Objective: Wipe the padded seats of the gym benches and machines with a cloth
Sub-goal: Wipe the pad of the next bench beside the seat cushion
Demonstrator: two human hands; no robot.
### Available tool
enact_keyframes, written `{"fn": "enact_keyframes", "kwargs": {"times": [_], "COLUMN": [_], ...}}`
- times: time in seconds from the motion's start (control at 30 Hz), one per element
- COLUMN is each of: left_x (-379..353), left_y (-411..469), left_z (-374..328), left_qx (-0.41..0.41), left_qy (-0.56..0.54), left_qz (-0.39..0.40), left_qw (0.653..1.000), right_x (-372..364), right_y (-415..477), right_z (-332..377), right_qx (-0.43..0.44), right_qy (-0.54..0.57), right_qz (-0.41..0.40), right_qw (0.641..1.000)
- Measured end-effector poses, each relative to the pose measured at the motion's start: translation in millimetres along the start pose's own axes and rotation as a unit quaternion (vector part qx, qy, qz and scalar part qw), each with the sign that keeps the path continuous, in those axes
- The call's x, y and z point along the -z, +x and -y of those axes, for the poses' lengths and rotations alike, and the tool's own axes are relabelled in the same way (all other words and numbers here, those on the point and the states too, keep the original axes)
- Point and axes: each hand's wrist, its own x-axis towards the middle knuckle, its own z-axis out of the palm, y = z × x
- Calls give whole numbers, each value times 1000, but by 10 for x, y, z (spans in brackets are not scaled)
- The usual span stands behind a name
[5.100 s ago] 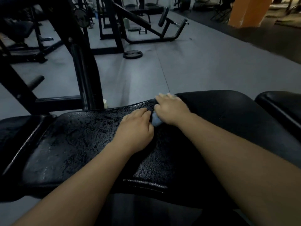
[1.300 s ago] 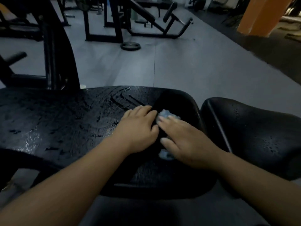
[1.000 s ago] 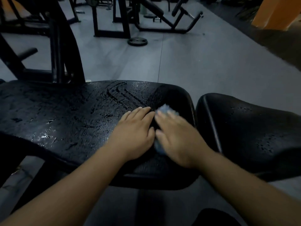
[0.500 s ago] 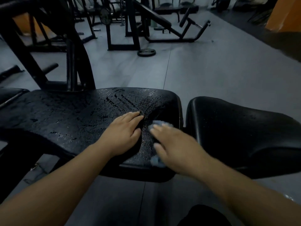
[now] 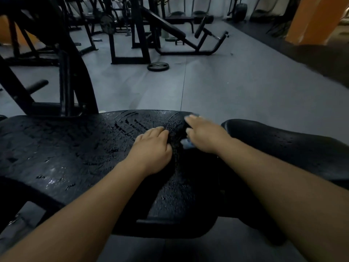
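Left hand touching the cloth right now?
Apart. Head view: a strip of wet black pad shows between the left hand and the blue cloth, which peeks from under the right hand.

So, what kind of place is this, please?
Most likely a gym: a wet black padded bench seat in front, a round black weight plate on the grey floor, and black steel exercise machines behind.

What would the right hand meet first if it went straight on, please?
The right hand is at the far edge of the pad; past it the way looks free over the floor, depth unclear.
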Motion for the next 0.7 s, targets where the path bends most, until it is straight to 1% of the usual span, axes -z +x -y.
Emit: {"fn": "enact_keyframes", "kwargs": {"times": [0.07,0.13,0.2,0.27,0.33,0.4,0.47,0.5,0.57,0.63,0.67,0.7], "left_x": [-5,0,1,-16,-24,5,41,49,62,84,87,85], "left_y": [57,97,94,67,68,84,117,124,116,88,74,54], "left_z": [1,-19,-51,-72,-64,-73,-112,-126,-125,-86,-66,-54], "left_qx": [-7,-10,-8,-9,-11,-7,-6,-5,-8,-19,-23,-26], "left_qy": [-6,-15,-26,-29,-21,-14,-4,-1,3,6,6,9], "left_qz": [4,-2,-12,-13,-5,4,14,17,23,35,43,46], "left_qw": [1000,1000,1000,999,1000,1000,1000,1000,1000,999,999,999], "right_x": [-30,-108,-161,-189,-174,-109,-106,-114,-168,-231,-223,-202], "right_y": [373,568,472,130,-174,-193,-81,-82,-329,-907,-1203,-1404], "right_z": [95,280,367,315,165,41,64,154,373,547,559,508], "right_qx": [-24,-21,35,92,114,57,-13,-21,13,85,104,106], "right_qy": [-4,5,22,36,21,-3,7,6,13,29,49,64], "right_qz": [-5,-30,-57,-53,-34,-21,-41,-57,-84,-78,-67,-57], "right_qw": [1000,999,998,994,993,998,999,998,996,993,991,991]}}
